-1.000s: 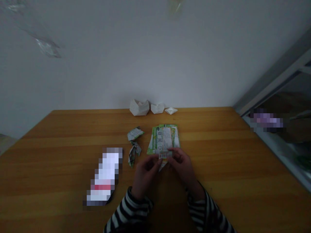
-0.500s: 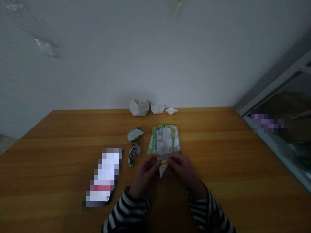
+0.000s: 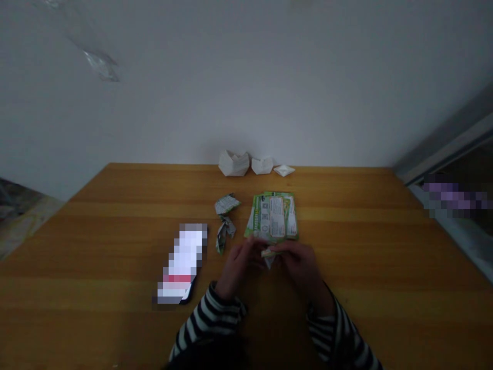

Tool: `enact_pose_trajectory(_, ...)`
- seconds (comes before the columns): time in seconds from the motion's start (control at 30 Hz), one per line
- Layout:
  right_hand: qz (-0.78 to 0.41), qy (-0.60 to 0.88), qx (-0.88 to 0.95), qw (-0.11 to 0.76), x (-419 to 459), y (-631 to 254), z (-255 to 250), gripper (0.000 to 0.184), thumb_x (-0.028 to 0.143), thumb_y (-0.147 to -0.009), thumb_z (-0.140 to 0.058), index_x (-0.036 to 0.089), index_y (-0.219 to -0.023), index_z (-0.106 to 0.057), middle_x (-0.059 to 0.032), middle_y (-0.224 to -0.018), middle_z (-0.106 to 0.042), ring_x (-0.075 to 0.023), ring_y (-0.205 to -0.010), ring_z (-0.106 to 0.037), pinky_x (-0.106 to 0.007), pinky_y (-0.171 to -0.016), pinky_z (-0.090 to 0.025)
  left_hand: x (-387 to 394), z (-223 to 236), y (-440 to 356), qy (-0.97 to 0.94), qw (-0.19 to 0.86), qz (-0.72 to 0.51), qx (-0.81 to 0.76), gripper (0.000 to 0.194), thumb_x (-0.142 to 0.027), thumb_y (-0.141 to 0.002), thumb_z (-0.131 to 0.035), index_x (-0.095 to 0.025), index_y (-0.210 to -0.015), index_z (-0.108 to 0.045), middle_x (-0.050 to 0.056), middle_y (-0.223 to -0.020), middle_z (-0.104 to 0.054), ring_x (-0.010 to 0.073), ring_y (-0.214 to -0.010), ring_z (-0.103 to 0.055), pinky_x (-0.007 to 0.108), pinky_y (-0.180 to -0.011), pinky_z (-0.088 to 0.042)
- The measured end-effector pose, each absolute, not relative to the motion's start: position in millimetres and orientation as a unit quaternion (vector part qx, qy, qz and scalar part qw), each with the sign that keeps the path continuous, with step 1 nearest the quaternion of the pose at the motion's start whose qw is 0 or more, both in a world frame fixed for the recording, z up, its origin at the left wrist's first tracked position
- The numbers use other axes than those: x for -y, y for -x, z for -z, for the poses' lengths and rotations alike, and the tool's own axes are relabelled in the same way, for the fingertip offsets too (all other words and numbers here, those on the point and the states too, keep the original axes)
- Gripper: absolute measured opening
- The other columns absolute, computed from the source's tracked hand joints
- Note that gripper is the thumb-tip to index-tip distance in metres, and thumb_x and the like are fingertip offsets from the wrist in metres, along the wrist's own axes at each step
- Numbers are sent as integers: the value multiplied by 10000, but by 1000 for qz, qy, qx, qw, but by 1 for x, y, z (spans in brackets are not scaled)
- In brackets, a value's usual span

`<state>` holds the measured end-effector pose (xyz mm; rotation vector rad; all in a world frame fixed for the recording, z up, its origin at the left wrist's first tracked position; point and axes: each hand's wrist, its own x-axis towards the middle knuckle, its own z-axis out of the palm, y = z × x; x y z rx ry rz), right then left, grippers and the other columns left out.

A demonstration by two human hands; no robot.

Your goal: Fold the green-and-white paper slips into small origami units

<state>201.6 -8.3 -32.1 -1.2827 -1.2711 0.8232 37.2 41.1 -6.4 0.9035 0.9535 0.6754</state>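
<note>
Gripping now, with the right hand [image 3: 302,262], a small folded slip of printed white paper [image 3: 268,259], its white point directed at the near side of the table [image 3: 377,246]. Pinching firmly there, with fingers drawn narrow on the slip's right part. In from the other side with the left hand [image 3: 239,265], with fingers curled close around the slip's left end. Touching it or just short of it? Cannot tell, in this dim light.

Holding all this just on the near side of a fanned stack of green-and-white printed leaflets [image 3: 270,218], roughly midway between the table's left and right edges. Spotting, just left of that stack, a creased, grey-and-green printed piece of paper [image 3: 227,204] and, close on its near side, a twisted piece of the same printed paper [image 3: 225,232]. Noticing, further toward the left edge, a slim dark-rimmed phone [image 3: 183,259], tilted on the table, bright-screened and pixelated, with a red band across it.

Now along the far edge, reading from far left corner to far right: a large ribbed white paper boat [image 3: 234,165], a medium white paper boat [image 3: 262,166], then a small, low, diamond-shaped white paper boat [image 3: 284,170]. Close together, near a pale wall [image 3: 269,82].
</note>
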Motion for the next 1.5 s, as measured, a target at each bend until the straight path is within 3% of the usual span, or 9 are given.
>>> enact_pose_trajectory(0.13, -300, 513, 591, 546, 11, -198, 36, 242, 139, -832, -558, 267, -830, -763, -38, -807, -745, -185, -724, -689, -313, -663, -543, -41, 11, -37, -512, 683, -255, -453, 408, -515, -781, -600, -133, -684, -707, 44, -606, -654, 136, -529, -585, 221, -519, -472)
enact_pose_trajectory(0.27, -280, 511, 595, 554, 11, -197, 37, 235, 158, -839, -555, 253, -783, -762, -43, -771, -731, -172, -681, -679, -287, -616, -538, -44, 15, -35, -568, 648, -256, -438, 355, -419, -797, -621, -131, -603, -696, 19, -529, -631, 116, -497, -548, 197, -495, -420)
enact_pose_trajectory(0.37, -305, 507, 577, 563, 10, -196, 33, 221, 191, -853, -549, 246, -793, -755, -38, -773, -728, -165, -713, -681, -286, -680, -543, -44, 16, -33, -591, 609, -283, -448, 302, -369, -802, -627, -124, -654, -726, 33, -581, -682, 133, -544, -591, 203, -529, -441)
enact_pose_trajectory(0.53, -463, 499, 442, 584, 10, -192, 24, 258, 331, -871, -555, 233, -1089, -654, -40, -857, -723, -161, -689, -681, -285, -653, -559, -37, 18, -34, -647, 485, -356, -468, 195, -288, -826, -615, -153, -805, -755, 56, -765, -758, 179, -688, -683, 248, -656, -518)
enact_pose_trajectory(0.73, -478, 540, 410, 559, 7, -194, 20, 243, 398, -818, -617, 179, -777, -715, -30, -690, -708, -177, -666, -660, -274, -631, -536, -30, 15, -38, -730, 401, -374, -408, 209, -190, -857, -575, -203, -994, -732, 48, -933, -764, 178, -838, -711, 264, -784, -539)
enact_pose_trajectory(1.23, -398, 575, 422, 576, 7, -188, 20, 132, 270, -804, -627, 191, -713, -682, 14, -624, -659, -128, -575, -601, -227, -575, -487, -25, 9, -47, -670, 455, -384, -444, 177, -208, -843, -584, -151, -788, -742, 47, -733, -758, 154, -652, -698, 217, -635, -548)
enact_pose_trajectory(1.5, -326, 573, 495, 565, 6, -184, 24, 115, 212, -816, -617, 184, -727, -684, -13, -710, -662, -144, -686, -603, -249, -665, -471, -31, 9, -46, -661, 464, -366, -463, 196, -295, -802, -629, -156, -712, -733, 38, -674, -744, 167, -637, -689, 222, -609, -538)
